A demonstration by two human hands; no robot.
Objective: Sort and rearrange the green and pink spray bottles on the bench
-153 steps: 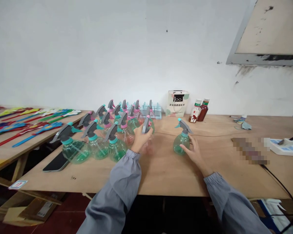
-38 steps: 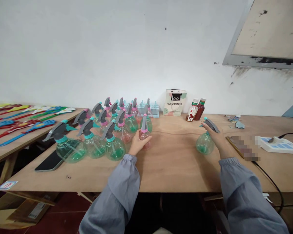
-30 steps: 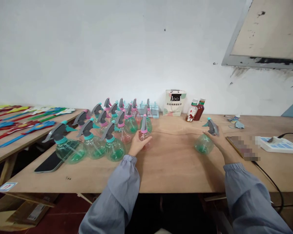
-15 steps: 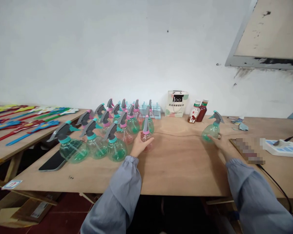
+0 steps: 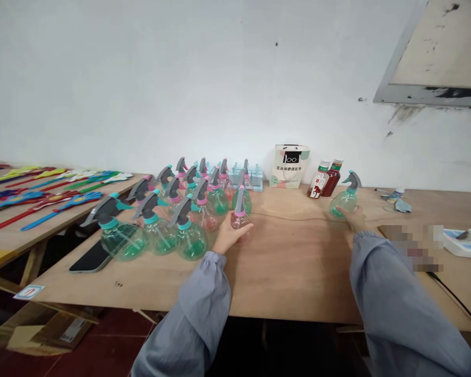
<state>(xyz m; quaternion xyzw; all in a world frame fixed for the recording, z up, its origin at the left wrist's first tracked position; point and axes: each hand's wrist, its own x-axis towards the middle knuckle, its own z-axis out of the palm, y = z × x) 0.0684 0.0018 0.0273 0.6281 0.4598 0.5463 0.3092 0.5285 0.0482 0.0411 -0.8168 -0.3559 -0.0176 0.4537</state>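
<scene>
My left hand [image 5: 231,232] is wrapped round a spray bottle with a pink collar [image 5: 242,220], at the right end of a group of spray bottles. On the right, my right hand [image 5: 352,215] grips the lower part of a green spray bottle [image 5: 343,200] with a teal collar. Its fingers are partly hidden behind the bottle. Several more bottles with grey heads and teal or pink collars stand upright left of my left hand, among them a green one [image 5: 191,242] in the front row.
A black phone [image 5: 90,259] lies by the front left bottles. Behind stand a light blue rack [image 5: 255,177], a paper bag [image 5: 289,166] and two sauce bottles [image 5: 319,179]. A power strip [image 5: 465,242] is at right; colourful hand-shaped items [image 5: 63,201] cover the left table.
The view has shifted slightly, so most things appear further right. My right forearm has swung inward relative to the table, its hand still at the green bottle. My left hand keeps its hold.
</scene>
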